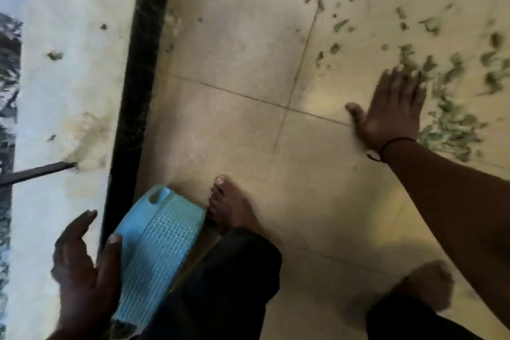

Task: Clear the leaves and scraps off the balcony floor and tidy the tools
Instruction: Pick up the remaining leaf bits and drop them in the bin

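Observation:
Green leaf scraps [452,124] lie scattered and heaped on the beige tiled floor [248,58] at the right. My right hand [392,113] lies flat with fingers straight and spread, at the left edge of the leaf heap, fingertips among the leaves. My left hand [85,262] sits at the lower left, fingers relaxed, thumb beside the edge of a light blue perforated plastic basket [157,246] standing on the floor; a grip on it is not visible. The frame is blurred.
My bare left foot [231,207] stands right of the basket, my other foot [425,284] at lower right. A black strip [140,77] separates the tiles from a white stained ledge [69,63] on the left, with a dark metal bar [36,172] crossing it.

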### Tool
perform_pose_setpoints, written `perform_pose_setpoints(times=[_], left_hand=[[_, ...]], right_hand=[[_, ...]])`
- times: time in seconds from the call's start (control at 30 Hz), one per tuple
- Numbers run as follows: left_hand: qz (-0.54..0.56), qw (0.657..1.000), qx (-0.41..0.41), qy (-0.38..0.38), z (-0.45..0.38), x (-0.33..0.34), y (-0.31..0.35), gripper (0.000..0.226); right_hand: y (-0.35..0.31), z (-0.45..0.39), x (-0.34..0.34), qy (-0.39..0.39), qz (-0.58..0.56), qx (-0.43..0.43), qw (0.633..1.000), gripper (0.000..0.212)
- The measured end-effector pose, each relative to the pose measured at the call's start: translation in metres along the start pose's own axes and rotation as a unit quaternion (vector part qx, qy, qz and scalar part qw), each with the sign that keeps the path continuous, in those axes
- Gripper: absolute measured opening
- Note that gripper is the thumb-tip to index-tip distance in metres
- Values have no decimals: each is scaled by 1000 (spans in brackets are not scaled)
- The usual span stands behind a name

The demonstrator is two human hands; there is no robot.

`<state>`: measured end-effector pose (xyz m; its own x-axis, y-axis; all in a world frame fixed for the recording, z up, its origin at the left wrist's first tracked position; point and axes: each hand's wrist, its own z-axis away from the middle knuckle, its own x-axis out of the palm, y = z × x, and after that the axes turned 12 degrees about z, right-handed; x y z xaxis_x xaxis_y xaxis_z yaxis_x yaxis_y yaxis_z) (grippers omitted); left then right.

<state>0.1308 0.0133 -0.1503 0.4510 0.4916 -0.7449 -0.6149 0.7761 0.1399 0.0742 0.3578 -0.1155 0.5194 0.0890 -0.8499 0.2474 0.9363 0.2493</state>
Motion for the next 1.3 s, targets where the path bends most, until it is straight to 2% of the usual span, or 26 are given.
perform_pose_setpoints(times=[0.03, 0.07, 0.1, 0.13, 0.17, 0.2, 0.23, 0.27, 0.33, 0.37, 0.43, 0.5, 0.57, 0.7, 0.8, 0.93, 1.03, 1.2, 1.3], left_hand=[[53, 994, 43, -86, 5, 13, -2, 23], [91, 987, 59, -115, 9, 2, -4, 24], [48, 986, 96, -125, 10, -26, -1, 30], [-29, 979, 154, -131, 15, -55, 8, 34], [-104, 961, 243, -77, 28, -79, 25, 40], [-128, 911, 391, -19, 39, -85, 39, 52], [-173, 856, 485, -31, 42, -102, 61, 64], [-223, 826, 512, -70, 56, -111, 89, 70], [-272, 831, 471, -116, 76, -79, 139, 71], [-297, 827, 457, -135, 84, -54, 155, 71], [-295, 828, 446, -168, 107, -31, 175, 72], [-254, 846, 440, -161, 119, -18, 179, 72], [-254, 850, 425, -181, 140, -11, 180, 72], [-279, 856, 376, -220, 187, -10, 176, 72], [-298, 854, 353, -239, 233, -21, 183, 74], [-327, 831, 357, -275, 312, -41, 209, 76], [-370, 789, 401, -282, 344, -48, 232, 77], [-417, 724, 449, -317, 348, -33, 264, 75], [-442, 686, 463, -347, 327, -22, 276, 76]], right_hand=[[7, 5, -7, -14, -9, 8, 1000, 97], [0, 17, -11, -9, -7, -20, 1000, 96], [-12, 35, -11, 0, -21, -73, 997, 91], [-26, 59, -10, -34, -48, -128, 990, 84], [-47, 82, -6, -85, -69, -216, 970, 77], [-69, 106, 4, -115, -65, -301, 944, 72], [-89, 130, 15, -108, -70, -361, 924, 70], [-100, 143, 21, -103, -59, -388, 914, 70], [-86, 131, 41, -86, -12, -399, 913, 72], [-71, 116, 47, -50, -16, -367, 929, 74], [-22, 77, 51, 8, -25, -258, 966, 78], [42, 37, 47, 8, -12, -134, 991, 85], [100, 20, 29, -21, 1, -62, 998, 89], [171, 55, -8, 2, -2, -149, 989, 91], [197, 130, -10, -20, -55, -151, 987, 89], [233, 248, -21, -84, -134, -48, 986, 83], [248, 306, -36, -140, -167, -1, 976, 85], [248, 324, -44, -202, -207, 47, 956, 90], [229, 321, -37, -204, -234, 72, 948, 105]])
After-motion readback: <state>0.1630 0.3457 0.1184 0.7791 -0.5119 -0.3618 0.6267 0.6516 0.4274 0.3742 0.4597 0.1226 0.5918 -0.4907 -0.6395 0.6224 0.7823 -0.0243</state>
